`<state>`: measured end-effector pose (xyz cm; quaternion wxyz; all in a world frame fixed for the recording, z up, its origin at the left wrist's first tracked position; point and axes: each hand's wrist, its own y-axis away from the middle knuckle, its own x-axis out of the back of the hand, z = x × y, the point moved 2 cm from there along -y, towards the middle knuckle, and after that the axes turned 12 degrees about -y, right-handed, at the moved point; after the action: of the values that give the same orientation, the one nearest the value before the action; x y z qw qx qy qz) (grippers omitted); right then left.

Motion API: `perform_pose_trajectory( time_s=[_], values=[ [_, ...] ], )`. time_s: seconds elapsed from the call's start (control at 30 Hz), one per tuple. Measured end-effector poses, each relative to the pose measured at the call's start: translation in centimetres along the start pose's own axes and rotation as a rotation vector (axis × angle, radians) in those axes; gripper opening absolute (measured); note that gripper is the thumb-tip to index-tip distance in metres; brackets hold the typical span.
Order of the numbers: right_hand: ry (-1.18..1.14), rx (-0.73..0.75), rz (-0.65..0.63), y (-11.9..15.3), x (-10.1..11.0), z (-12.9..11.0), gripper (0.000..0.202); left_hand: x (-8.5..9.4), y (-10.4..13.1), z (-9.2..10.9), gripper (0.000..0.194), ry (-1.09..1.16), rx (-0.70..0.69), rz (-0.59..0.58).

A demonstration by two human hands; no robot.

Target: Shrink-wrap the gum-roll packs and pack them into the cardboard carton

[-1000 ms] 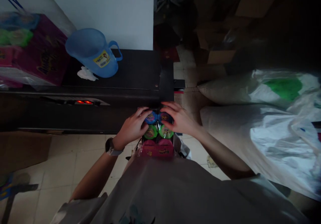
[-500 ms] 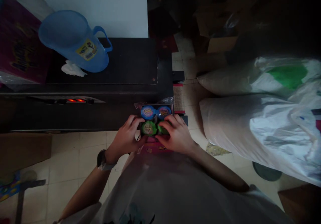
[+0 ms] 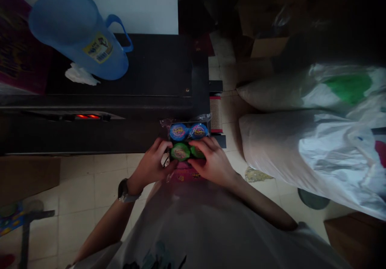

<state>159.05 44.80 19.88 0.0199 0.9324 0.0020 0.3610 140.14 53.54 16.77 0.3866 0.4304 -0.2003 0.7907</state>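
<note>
A small pink box [image 3: 184,175] with clear plastic wrap around it sits in front of my body, at the black machine's edge. Two blue round containers [image 3: 179,132] lie in its far row, and two green round containers [image 3: 180,151] in the row nearer me. My left hand [image 3: 154,162] grips the box's left side, fingers bent by the left green container. On the right side, my right hand [image 3: 212,160] curls over the other green container, its thumb and fingers partly covering it. The undersides of both hands are hidden.
The black machine [image 3: 150,68] has two red lit switches [image 3: 87,116]. A blue jug [image 3: 81,35] and crumpled white tissue [image 3: 81,75] are on it. At its right end is a mesh belt [image 3: 216,114]. Large white sacks [image 3: 277,140] stand right, near a cardboard box [image 3: 356,237].
The view has shifted slightly, so the jug and machine sit higher and further left. Both hands keep their places on the box, with the right fingers slightly shifted over the green container.
</note>
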Motion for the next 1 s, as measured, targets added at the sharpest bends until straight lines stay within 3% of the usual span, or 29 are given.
perform_pose_trajectory(
  time_s=[0.13,0.4,0.63,0.77,0.87,1.0],
  values=[
    [0.146,-0.044,-0.019,0.0,-0.3,-0.6,0.027,-0.6,0.3,-0.2,0.031,0.112,0.023,0.005],
    [0.404,-0.124,-0.169,-2.8,-0.7,-2.1,0.032,-2.0,0.3,-0.6,0.034,0.281,0.041,0.006],
    [0.426,-0.165,-0.033,-2.6,-1.1,-0.9,0.015,-1.7,0.0,-0.3,0.036,0.224,0.040,0.026],
    [0.380,-0.150,-0.079,-2.9,-0.6,-0.6,0.019,-1.7,-0.3,-0.2,0.042,0.230,0.041,0.020],
    [0.422,-0.169,-0.062,-3.3,-0.7,-0.9,0.024,-1.6,-0.5,-0.3,0.047,0.209,0.012,-0.007],
    [0.454,-0.179,0.031,-3.2,-1.6,-0.8,0.017,-1.3,-0.9,-0.5,0.050,0.121,0.014,-0.079]
  ],
)
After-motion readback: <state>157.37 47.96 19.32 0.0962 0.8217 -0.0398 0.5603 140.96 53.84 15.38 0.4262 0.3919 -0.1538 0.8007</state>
